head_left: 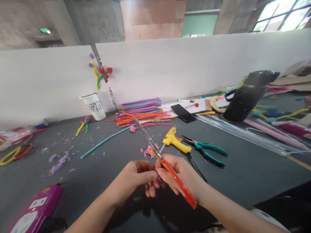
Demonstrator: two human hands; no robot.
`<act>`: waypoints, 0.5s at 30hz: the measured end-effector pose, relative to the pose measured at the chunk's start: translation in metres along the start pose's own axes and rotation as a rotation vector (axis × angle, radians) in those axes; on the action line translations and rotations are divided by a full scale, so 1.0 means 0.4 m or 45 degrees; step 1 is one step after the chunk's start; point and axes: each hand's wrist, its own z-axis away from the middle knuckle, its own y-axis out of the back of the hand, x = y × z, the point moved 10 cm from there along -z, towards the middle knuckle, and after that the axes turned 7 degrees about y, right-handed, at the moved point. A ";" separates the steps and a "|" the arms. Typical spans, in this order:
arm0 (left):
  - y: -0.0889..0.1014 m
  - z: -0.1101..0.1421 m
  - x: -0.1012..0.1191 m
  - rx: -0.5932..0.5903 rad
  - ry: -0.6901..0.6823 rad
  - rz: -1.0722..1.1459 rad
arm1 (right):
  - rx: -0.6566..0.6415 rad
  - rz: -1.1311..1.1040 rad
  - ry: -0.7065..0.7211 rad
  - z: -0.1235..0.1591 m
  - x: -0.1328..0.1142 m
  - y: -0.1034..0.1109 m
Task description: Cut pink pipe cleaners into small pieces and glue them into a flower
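Left hand: fingertips together, hold unclear | right hand: gripping scissors, pointing beyond both

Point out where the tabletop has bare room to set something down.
A broad stretch of bare tabletop lies between the green-handled pliers, clear sticks and right forearm. A smaller, mostly bare patch sits between the blue stem, purple scraps and left hand. It is crowded farther back, around the pipe-cleaner bundle, phone and yellow glue gun.
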 end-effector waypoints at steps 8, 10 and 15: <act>0.016 0.006 -0.006 0.020 0.018 0.044 | 0.063 -0.033 0.085 -0.011 0.010 0.028; 0.007 0.005 -0.001 -0.007 0.003 0.150 | 0.031 -0.060 0.076 -0.013 0.016 0.022; -0.015 0.000 -0.014 -0.100 0.044 0.239 | 0.010 -0.119 0.081 -0.014 0.019 0.012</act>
